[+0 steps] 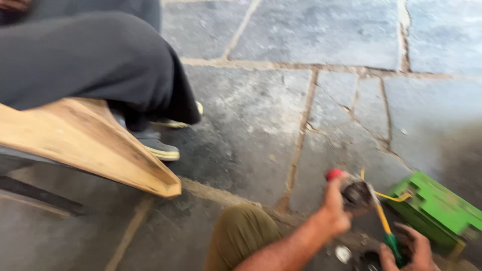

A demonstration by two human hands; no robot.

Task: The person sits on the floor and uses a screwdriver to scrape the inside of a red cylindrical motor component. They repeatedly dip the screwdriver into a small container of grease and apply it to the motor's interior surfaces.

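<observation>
My left hand [334,211] grips a dark round part [355,194] with a red knob [333,174] at its upper left, held just above the stone floor. My right hand [416,251], at the bottom right, is closed on a screwdriver [384,223] with a green handle and a yellowish shaft. The shaft slants up to the round part. A yellow wire [394,196] runs from the part toward a green box [437,206] on the floor at the right. The picture is blurred, so the contact point is unclear.
My knee in olive trousers [241,231] is bottom centre. Another person's leg in dark trousers [90,60] and grey shoes [158,145] rest by a wooden bench [100,145] at the left. A small silvery round piece [343,253] lies on the floor between my hands.
</observation>
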